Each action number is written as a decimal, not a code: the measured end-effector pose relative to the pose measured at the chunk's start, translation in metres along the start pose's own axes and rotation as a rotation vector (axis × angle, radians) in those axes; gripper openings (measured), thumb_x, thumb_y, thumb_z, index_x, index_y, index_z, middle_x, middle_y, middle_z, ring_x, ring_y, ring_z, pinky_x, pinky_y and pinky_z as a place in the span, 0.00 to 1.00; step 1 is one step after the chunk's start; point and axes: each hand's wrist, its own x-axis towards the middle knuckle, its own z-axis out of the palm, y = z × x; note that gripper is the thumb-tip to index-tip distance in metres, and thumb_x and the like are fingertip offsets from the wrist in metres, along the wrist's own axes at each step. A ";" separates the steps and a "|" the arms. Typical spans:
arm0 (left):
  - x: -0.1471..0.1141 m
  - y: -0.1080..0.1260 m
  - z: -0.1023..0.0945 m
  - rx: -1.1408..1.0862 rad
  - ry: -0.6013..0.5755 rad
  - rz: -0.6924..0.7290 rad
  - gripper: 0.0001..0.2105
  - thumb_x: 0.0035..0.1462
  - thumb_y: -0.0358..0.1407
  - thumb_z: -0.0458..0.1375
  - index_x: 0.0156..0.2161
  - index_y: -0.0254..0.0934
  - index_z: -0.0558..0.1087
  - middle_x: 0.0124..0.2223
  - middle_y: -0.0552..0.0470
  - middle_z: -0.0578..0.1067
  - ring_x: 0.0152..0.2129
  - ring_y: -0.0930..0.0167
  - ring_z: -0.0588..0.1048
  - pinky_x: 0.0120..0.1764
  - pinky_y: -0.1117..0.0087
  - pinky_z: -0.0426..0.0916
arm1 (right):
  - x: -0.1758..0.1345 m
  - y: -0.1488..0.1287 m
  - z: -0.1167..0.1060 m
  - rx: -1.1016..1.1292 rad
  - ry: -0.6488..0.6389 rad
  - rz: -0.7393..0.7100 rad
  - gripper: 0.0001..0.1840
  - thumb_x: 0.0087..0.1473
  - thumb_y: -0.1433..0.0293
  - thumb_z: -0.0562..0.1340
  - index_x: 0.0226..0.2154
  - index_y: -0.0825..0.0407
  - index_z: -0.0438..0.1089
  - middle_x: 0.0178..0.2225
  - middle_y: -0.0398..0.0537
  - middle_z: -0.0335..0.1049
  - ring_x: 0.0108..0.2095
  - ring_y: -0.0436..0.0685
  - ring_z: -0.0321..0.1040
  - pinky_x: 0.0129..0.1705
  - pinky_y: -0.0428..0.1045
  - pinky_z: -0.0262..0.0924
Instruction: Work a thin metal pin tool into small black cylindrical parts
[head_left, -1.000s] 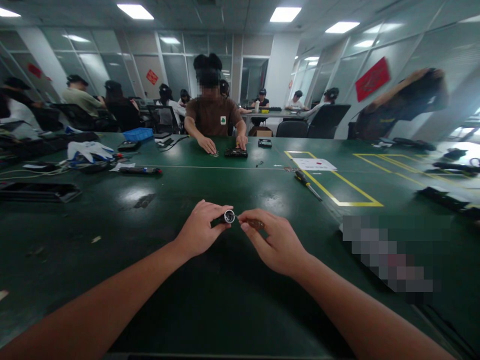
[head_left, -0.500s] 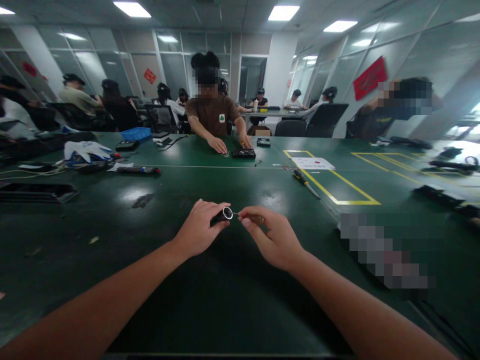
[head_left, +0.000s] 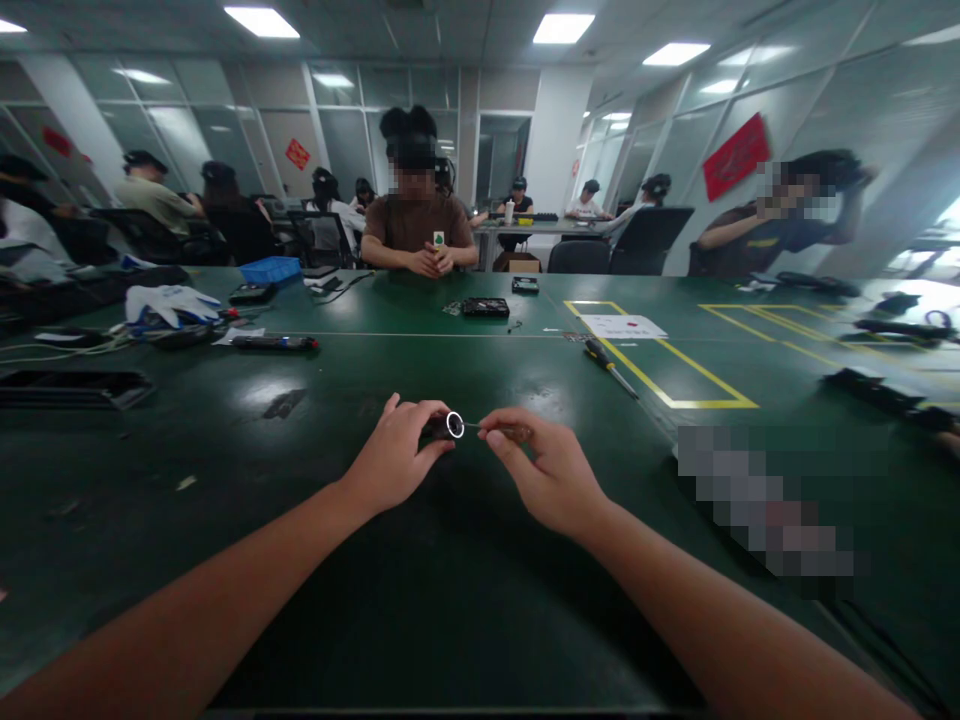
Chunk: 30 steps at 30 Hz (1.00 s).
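In the middle of the head view, my left hand point(head_left: 401, 452) is closed around a short black cylinder with a bright silver ring at its end point(head_left: 454, 425). The ringed end faces right, and the fingers cover most of the body. Just to its right, my right hand point(head_left: 546, 468) pinches a small screwdriver point(head_left: 514, 432) with a thin metal shaft. The shaft points left at the ring's opening. Whether its tip touches the inside I cannot tell. Both hands are held above the green table point(head_left: 450, 620).
Farther off lie a yellow-and-black screwdriver point(head_left: 611, 368), a black pen-shaped tool point(head_left: 275, 343), white-and-blue gloves point(head_left: 171, 305), a blue tray point(head_left: 270, 269) and a black device point(head_left: 485, 307). A blurred-out long object point(head_left: 765, 500) lies at right. A co-worker point(head_left: 420, 225) sits opposite.
Across the table, the co-worker has drawn both hands back from the black device and joined them at the chest. The person at far right has shifted posture. My hands hardly moved.
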 end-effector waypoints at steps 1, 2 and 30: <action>0.000 0.001 -0.001 0.005 -0.003 0.005 0.14 0.64 0.35 0.60 0.54 0.41 0.70 0.51 0.49 0.78 0.50 0.62 0.74 0.67 0.40 0.45 | -0.002 -0.003 -0.001 -0.078 -0.017 -0.065 0.09 0.65 0.67 0.59 0.44 0.49 0.74 0.39 0.49 0.78 0.39 0.57 0.74 0.44 0.54 0.66; 0.000 0.001 -0.001 0.013 -0.007 0.014 0.13 0.65 0.35 0.59 0.54 0.42 0.70 0.51 0.50 0.78 0.51 0.62 0.74 0.67 0.39 0.45 | -0.003 -0.006 -0.001 -0.122 -0.031 -0.107 0.09 0.64 0.68 0.59 0.44 0.49 0.75 0.39 0.49 0.78 0.39 0.57 0.74 0.44 0.54 0.66; 0.002 -0.003 0.005 -0.046 -0.067 -0.053 0.15 0.65 0.32 0.57 0.56 0.43 0.69 0.53 0.49 0.77 0.52 0.61 0.73 0.66 0.36 0.42 | 0.008 0.017 0.010 0.499 0.062 0.315 0.14 0.58 0.60 0.65 0.42 0.52 0.75 0.34 0.48 0.79 0.35 0.55 0.75 0.38 0.52 0.67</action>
